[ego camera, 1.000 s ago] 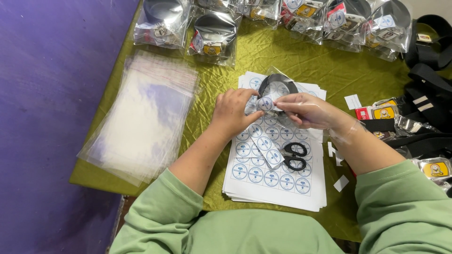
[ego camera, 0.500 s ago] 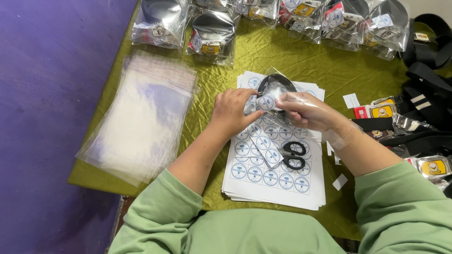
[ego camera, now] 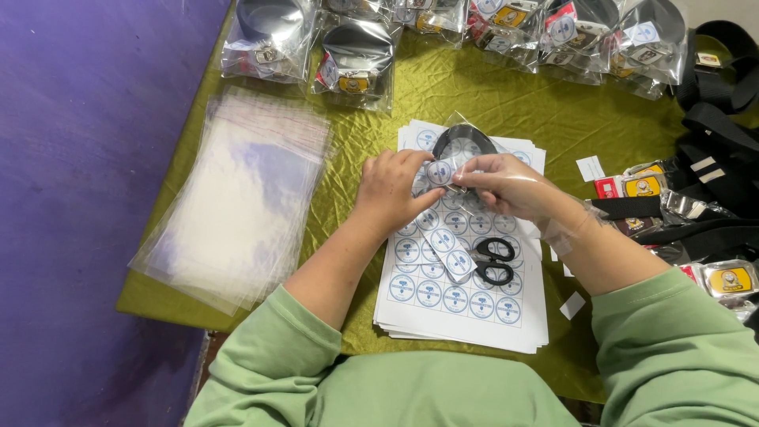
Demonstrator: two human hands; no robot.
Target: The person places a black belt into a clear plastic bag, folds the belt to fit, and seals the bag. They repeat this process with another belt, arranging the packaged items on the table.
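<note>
I see both my left hand (ego camera: pixel 393 188) and right hand (ego camera: pixel 506 183) pinching a round sticker (ego camera: pixel 439 171) onto one bagged belt (ego camera: pixel 462 142), finished bags (ego camera: pixel 352 55) at twelve o'clock, many stickers unused

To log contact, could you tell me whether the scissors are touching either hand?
Apart. The head view shows the scissors lying on the sticker sheets, with printed sheet visible between them and both hands above.

Left hand (ego camera: pixel 393 188), right hand (ego camera: pixel 506 183); seemingly pinched together
</note>
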